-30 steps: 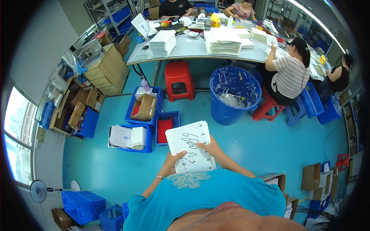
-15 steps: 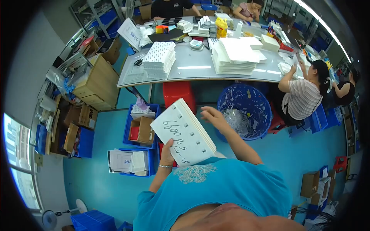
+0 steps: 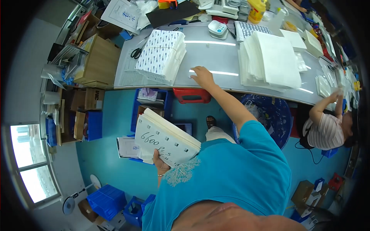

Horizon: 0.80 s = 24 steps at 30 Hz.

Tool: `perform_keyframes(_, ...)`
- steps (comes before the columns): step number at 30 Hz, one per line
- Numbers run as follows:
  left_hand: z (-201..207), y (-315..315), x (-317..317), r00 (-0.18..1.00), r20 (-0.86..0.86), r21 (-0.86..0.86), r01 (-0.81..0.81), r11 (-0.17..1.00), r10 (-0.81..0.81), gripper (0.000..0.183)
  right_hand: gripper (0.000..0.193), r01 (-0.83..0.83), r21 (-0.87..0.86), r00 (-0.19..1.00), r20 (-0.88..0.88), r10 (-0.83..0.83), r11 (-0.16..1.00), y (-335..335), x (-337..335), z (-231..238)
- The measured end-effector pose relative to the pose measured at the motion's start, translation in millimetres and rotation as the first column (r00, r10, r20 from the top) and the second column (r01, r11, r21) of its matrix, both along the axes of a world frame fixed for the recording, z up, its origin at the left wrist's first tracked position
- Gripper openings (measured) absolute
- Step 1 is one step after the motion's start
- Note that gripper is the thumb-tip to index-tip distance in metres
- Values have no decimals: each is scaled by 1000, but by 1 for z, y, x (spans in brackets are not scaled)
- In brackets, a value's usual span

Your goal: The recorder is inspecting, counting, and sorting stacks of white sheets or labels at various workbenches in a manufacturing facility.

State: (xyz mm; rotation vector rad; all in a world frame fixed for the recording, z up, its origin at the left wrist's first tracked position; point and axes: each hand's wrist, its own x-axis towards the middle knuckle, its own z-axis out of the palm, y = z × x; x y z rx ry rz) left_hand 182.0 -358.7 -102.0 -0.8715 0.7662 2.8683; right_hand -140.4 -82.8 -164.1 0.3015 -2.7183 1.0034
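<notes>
Long grey worktable (image 3: 216, 57) across the top, bearing a tall stack of dot-patterned white sheets (image 3: 162, 56) toward its left and a broader stack of plain white sheets (image 3: 271, 59) toward its right. Below the table's near edge, a thick white wad of paper sheets with handwriting on its top face (image 3: 165, 140), clamped from beneath by the left hand (image 3: 161, 167), fingers closed on its lower edge. Right hand (image 3: 201, 76) spread flat, fingers apart, on the tabletop between the two stacks, gripping nothing.
</notes>
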Motion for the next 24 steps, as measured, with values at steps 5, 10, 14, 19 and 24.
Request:
perform_keyframes(5, 11, 19, -46, 993, -81, 26, -89, 996, 90, 64, 15, -315, 169, 940, -82, 332, 934, 10, -20, -44)
perform_keyframes(10, 6, 18, -74, 989, -34, 4, -142, 990, 142, 64, 15, -370, 528, 911, 367, 187, 764, 149, 121, -36)
perform_keyframes(14, 6, 18, -111, 998, -56, 39, -27, 999, 29, 62, 18, -376, 477, 601, 778, -183, 794, 207, 177, -7)
perform_keyframes(19, 15, 30, -155, 989, -114, -20, 90, 996, -92, 60, 25, 110, -123, 963, 258, -76, 986, 114, 29, 34)
perform_keyframes(24, 16, 14, -145, 960, -114, -106, 246, 964, -257, 62, 27, 399, -93, 911, -72, -406, 912, 81, -136, -10)
